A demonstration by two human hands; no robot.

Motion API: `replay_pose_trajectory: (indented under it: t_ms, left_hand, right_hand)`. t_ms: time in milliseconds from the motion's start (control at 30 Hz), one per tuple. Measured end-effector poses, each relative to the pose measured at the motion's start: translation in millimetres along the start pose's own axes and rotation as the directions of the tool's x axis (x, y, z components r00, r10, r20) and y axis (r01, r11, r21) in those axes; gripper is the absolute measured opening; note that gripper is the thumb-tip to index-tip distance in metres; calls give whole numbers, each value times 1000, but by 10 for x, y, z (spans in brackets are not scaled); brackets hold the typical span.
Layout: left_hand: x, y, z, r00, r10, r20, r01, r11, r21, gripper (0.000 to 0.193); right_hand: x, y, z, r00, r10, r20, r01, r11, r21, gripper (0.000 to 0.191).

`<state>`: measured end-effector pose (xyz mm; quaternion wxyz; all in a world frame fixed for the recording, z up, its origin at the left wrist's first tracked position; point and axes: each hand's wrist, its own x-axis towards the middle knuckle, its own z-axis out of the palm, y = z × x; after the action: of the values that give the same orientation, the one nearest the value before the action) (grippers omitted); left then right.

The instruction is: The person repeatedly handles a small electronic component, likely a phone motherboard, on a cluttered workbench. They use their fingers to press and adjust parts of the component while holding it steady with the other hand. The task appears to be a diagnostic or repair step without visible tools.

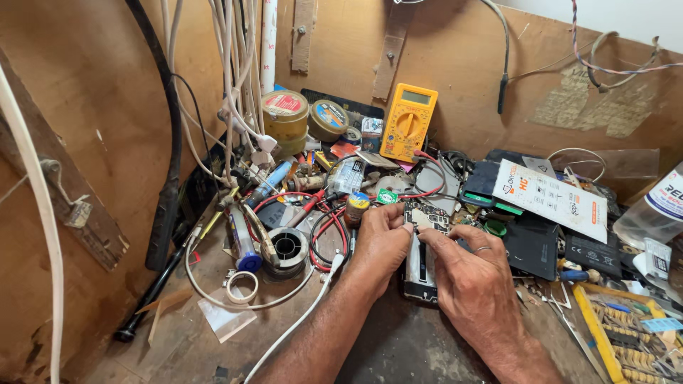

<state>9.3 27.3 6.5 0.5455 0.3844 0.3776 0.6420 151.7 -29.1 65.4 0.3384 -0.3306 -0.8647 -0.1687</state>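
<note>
My left hand (380, 245) and my right hand (469, 277) meet at the middle of a cluttered bench. Together they pinch a small dark circuit board (427, 215) crowded with tiny parts. The left fingers grip its left edge, the right fingers its lower right edge. My right hand wears a ring. Under both hands lies an opened phone body (420, 274), mostly hidden by my fingers.
A yellow multimeter (407, 122) leans on the back wall, with red and black leads (324, 220) looping left. A solder spool (286, 249), tape roll (242, 286), round tins (284, 114), white cables (235, 85), a printed sheet (551, 195) and a plastic bottle (658, 206) crowd around.
</note>
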Motion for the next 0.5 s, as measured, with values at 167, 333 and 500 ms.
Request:
replay_pose_trajectory:
  t_ms: [167,333,500]
  left_hand:
    - [43,-60,0,997,10,-70,-5,997,75,48]
    - [21,-52,-16,999,9,-46,-7,999,34,43]
    - [-28,31,-15,999,5,-34,-5,1000,3,35]
  right_hand:
    - [-5,-15,-15,999,15,29,-14,999,-43,40]
    - [-4,-26,-26,999,38,30,-37,999,-34,39]
    - [17,-9,-36,991,126,55,-128,991,35,31]
